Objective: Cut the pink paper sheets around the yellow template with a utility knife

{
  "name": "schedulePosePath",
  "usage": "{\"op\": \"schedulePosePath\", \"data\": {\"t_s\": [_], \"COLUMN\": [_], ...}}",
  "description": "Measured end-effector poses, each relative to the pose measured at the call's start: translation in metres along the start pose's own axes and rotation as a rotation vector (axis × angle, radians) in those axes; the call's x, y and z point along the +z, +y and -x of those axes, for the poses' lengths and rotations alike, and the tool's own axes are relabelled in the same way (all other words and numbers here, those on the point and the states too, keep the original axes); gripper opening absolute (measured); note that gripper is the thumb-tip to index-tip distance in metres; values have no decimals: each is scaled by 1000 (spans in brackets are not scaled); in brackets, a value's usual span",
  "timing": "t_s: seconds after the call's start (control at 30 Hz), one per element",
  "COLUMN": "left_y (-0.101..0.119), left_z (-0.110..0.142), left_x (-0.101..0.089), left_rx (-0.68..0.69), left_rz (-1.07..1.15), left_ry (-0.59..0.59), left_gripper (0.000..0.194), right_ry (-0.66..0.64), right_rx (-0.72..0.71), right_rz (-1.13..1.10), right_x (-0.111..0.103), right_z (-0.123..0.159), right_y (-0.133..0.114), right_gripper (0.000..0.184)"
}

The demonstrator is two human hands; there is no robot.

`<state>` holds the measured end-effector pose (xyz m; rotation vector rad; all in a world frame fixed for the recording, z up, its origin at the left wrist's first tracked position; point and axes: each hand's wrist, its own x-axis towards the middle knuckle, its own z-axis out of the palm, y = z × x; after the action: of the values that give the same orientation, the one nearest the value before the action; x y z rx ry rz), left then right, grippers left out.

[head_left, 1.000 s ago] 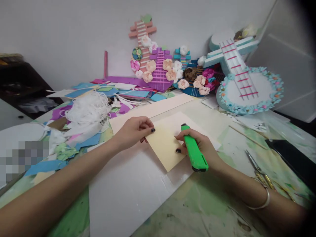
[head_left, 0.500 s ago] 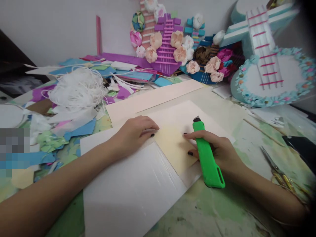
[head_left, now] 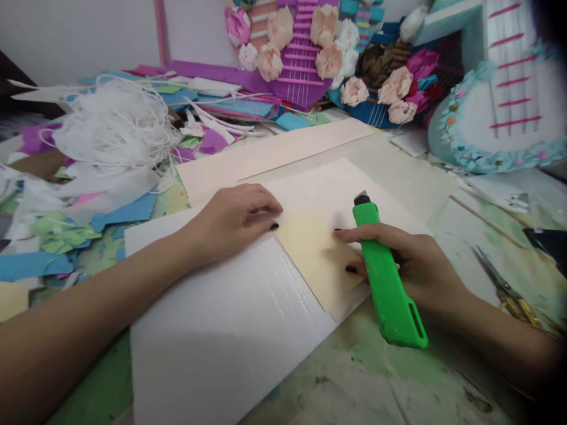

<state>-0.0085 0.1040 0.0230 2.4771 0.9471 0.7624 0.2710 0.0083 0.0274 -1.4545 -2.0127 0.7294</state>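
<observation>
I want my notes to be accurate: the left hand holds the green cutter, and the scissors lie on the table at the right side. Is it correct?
Not quite: the head view shows the green cutter in the right hand, not the left. The scissors do lie on the table at the right side.

Wht string (head_left: 117, 127); scissors (head_left: 504, 289) nr stick (head_left: 487, 222)

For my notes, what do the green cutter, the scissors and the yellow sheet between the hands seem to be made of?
Green cutter: probably plastic, uniformly bright and smooth-looking, with a grey, seemingly metal blade. Scissors: likely metal; greyish blades, shiny gold-coloured handles. Yellow sheet: matte, thin and straight-edged, so paper or thin card; which, I cannot tell.
</observation>
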Motion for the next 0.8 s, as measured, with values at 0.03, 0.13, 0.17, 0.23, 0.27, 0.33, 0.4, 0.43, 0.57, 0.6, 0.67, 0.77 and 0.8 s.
{"op": "schedulePosePath", "data": {"t_s": [0.03, 0.13, 0.17, 0.23, 0.27, 0.33, 0.4, 0.43, 0.57, 0.6, 0.67, 0.77, 0.8], "left_y": [0, -1, -1, -2, -1, -1, 0, 0, -1, -1, -1, -1, -1], "left_z": [0, 0, 0, 1, 1, 1, 1, 1, 0, 0, 0, 0, 0], "left_x": [0, 1, 1, 1, 1, 1, 0, 0, 0, 0, 1, 1, 2], "left_rx": [-5, -9, -13, -28, -33, -36, -28, -24, -27, -29, -31, -23, -19], "left_rz": [-5, -14, -12, -5, -2, -3, -11, -18, -35, -34, -31, -42, -48], "left_ry": [-3, -2, 0, 6, 11, 13, 8, 1, -16, -17, -16, -14, -12], "left_gripper": [15, 15, 15, 14, 13, 14, 16, 17, 20, 20, 21, 21, 21], "right_ry": [-4, -15, -16, -39, -46, -61, -69, -72, -84, -90, -96, -95, -97], "right_rx": [-8, -44, -53, -48, -46, -41, -43, -45, -46, -41, -36, -77, -93], "right_rz": [1, 4, 4, 6, 1, -14, -29, -35, -50, -53, -52, -28, -15], "right_x": [0, -3, -4, -6, -8, -10, -11, -12, -12, -12, -13, -14, -14], "right_z": [0, -1, -2, -3, -4, -4, -5, -5, -6, -6, -6, -6, -7], "right_y": [0, -2, -3, -4, -4, -4, -3, -3, -2, -2, -2, -1, -1], "right_gripper": [30, 30, 30, 31, 32, 33, 33, 33, 33, 34, 34, 33, 33]}}
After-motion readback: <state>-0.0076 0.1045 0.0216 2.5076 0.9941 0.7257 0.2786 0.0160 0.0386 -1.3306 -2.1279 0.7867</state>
